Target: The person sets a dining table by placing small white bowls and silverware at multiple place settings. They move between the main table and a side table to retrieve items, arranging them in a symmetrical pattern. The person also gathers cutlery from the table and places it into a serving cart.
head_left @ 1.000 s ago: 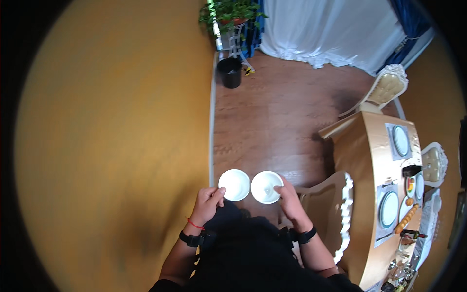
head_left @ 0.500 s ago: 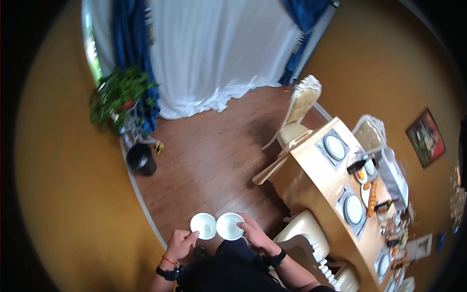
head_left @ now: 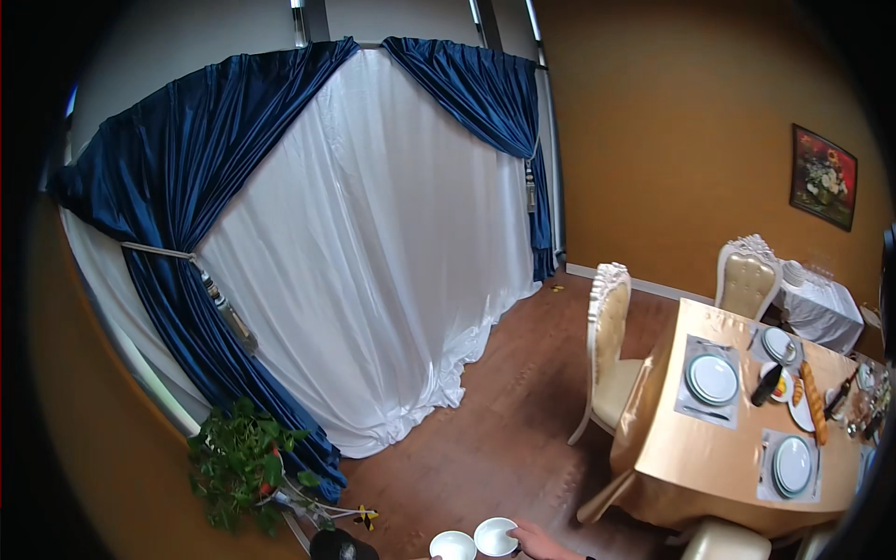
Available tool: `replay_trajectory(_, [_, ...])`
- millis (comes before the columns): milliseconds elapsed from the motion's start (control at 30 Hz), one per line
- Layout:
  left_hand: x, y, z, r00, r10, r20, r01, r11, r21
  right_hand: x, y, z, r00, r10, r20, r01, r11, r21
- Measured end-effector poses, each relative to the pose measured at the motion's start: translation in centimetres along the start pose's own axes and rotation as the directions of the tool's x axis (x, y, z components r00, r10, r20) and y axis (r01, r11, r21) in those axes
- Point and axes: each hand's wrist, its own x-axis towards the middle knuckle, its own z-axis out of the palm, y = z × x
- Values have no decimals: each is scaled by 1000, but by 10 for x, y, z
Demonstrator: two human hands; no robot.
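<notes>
Two white bowls show side by side at the bottom edge of the head view, their insides facing up. My right hand (head_left: 539, 543) grips the right bowl (head_left: 496, 538) at its right side, thumb over the rim. Only a sliver of my left hand shows at the lower edge, against the left bowl (head_left: 453, 547), which stays up beside the other. The rest of that hand is cut off by the frame. The two bowls are very close at their rims.
To the right stands a table with a gold cloth (head_left: 653, 457), plates (head_left: 713, 380), bread (head_left: 814, 403) and a dark bottle (head_left: 767, 384). A cream chair (head_left: 611, 373) is at its far end. At left are a potted plant (head_left: 245, 457) and a black bin (head_left: 342, 545). Curtains (head_left: 373, 233) hang ahead.
My view has tilted up and turned toward the curtains and table. Both bowls and my hands now sit at the lower edge, with the left hand mostly out of frame.
</notes>
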Motion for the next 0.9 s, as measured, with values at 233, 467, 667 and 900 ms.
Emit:
replay_trajectory(233, [168, 6, -57, 996, -63, -56, 61, 998, -34, 168, -77, -9, 998, 53, 40, -53, 999, -13])
replay_trajectory(467, [411, -32, -89, 991, -1, 134, -17, 992, 128, 340, -126, -59, 978, 153, -139, -174, 972, -157])
replay_trajectory(667, [603, 65, -77, 912, 77, 403, -60, 997, -54, 454, -155, -147, 941, 34, -336, -59, 996, -66])
replay_trajectory(900, [808, 109, -43, 867, 108, 486, -174, 980, 93, 605, -179, -234, 917, 107, -385, -33, 981, 193])
